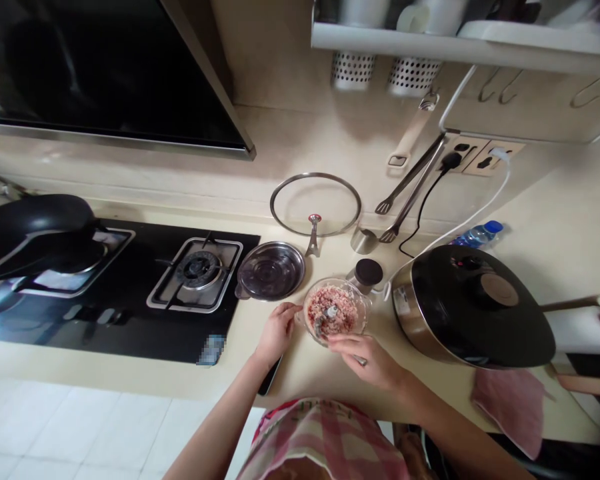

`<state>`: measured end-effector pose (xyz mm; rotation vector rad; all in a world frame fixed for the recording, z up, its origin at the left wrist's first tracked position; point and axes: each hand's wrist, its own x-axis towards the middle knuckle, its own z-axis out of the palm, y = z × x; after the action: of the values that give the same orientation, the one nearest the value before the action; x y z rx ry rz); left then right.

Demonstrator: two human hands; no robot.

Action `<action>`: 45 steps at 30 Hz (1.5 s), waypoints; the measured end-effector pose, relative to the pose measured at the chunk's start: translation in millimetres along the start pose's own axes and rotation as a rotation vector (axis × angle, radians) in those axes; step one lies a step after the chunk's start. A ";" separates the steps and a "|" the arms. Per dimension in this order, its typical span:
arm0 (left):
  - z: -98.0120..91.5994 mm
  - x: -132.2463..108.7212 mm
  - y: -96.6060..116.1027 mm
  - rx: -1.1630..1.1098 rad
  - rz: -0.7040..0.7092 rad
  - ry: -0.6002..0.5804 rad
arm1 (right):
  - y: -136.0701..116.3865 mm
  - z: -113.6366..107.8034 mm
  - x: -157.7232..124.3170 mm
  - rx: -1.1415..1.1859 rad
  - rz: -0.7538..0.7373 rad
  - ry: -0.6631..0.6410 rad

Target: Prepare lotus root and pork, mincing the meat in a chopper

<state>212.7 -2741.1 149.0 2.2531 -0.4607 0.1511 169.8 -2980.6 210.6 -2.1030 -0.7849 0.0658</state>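
A clear chopper bowl (361, 320) holds pink minced meat (344, 303), with the chopper's blade hub (331, 311) standing in the middle. My left hand (276, 331) is closed on the bowl's handle at its left side. Over the near rim, my right hand (363, 357) is closed around a spoon (360, 361); its handle end shows under the fingers, and its head seems to be down in the meat. Behind the bowl stands a jar with a dark lid (369, 272). To the left lies a round metal dish (273, 270).
The black gas hob (130, 327) with a wok (40, 227) is at left. A large black-lidded cooker (473, 307) stands right, beside a pink cloth (513, 407). A glass lid (315, 200) leans on the wall. A phone-like dark slab (270, 379) lies at the counter's front edge.
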 end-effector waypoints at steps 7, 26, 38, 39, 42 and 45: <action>-0.2 -13.2 5.1 0.021 0.005 -0.029 | 5.1 -4.9 -4.7 0.108 0.035 0.122; 10.2 10.2 60.8 0.371 -0.037 -0.350 | 18.7 -59.0 -28.7 0.145 0.261 0.141; 22.4 -4.3 61.7 0.326 -0.068 -0.202 | 29.2 -36.0 -60.7 0.013 0.182 0.522; 23.3 -6.8 61.0 0.334 -0.065 -0.187 | 28.8 -33.3 -62.0 -0.035 0.149 0.531; 26.1 -11.0 58.7 0.356 -0.043 -0.187 | 31.5 -29.5 -54.8 -0.118 0.089 0.523; 29.1 -13.2 54.8 0.324 0.015 -0.186 | 39.8 -33.8 -30.5 -0.166 0.020 0.474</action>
<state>178.8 -2792.3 164.9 2.5951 -0.5871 0.0235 176.5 -3038.6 194.9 -2.1583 -0.4936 -0.4848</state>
